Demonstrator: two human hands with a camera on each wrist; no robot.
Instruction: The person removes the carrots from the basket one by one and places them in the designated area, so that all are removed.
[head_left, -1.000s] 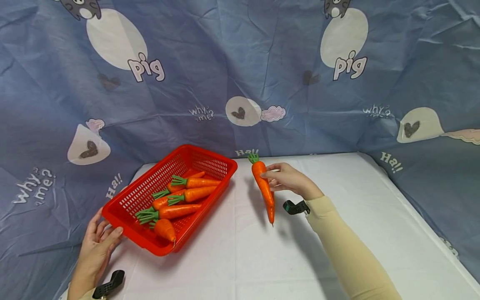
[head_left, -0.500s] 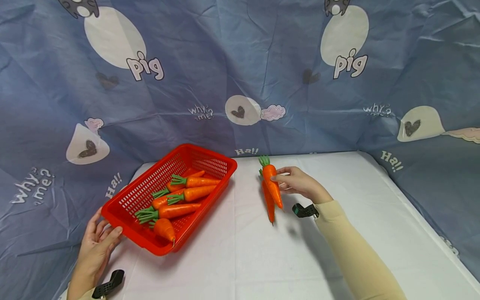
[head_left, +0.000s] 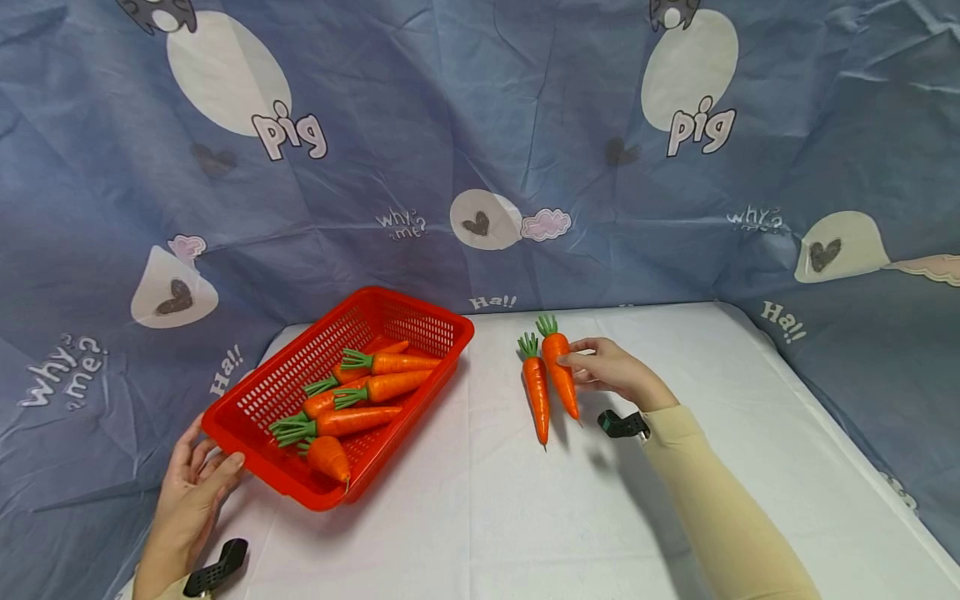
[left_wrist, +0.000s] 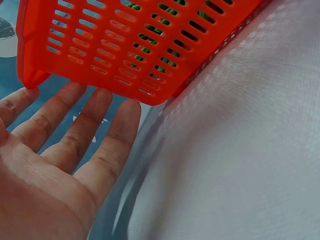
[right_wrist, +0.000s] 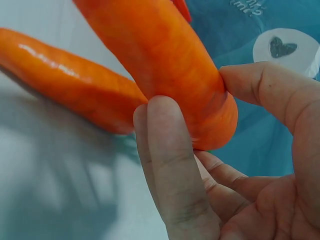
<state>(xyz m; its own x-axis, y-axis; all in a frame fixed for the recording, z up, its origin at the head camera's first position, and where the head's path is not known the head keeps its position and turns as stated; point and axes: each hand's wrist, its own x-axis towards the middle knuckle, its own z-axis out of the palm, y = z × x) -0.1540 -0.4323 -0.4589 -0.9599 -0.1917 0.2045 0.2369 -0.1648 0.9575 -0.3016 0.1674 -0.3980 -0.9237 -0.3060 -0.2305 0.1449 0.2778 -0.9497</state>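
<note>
My right hand pinches an orange carrot with a green stub top, between thumb and fingers, over the white table. Just left of it, a second carrot lies on the cloth; in the right wrist view this carrot is behind the held carrot. My left hand grips the near left end of a red plastic basket, thumb at the rim. In the left wrist view the left hand's fingertips meet the basket's slotted wall from below.
Several carrots with green tops lie in the basket. A white cloth covers the table. Behind it hangs a blue printed curtain, reaching down both sides. Black wrist mounts sit on both forearms.
The right hand has shifted right with its carrot, drawing it off the second carrot, which now shows fully on the table. The left hand and basket stay put.
</note>
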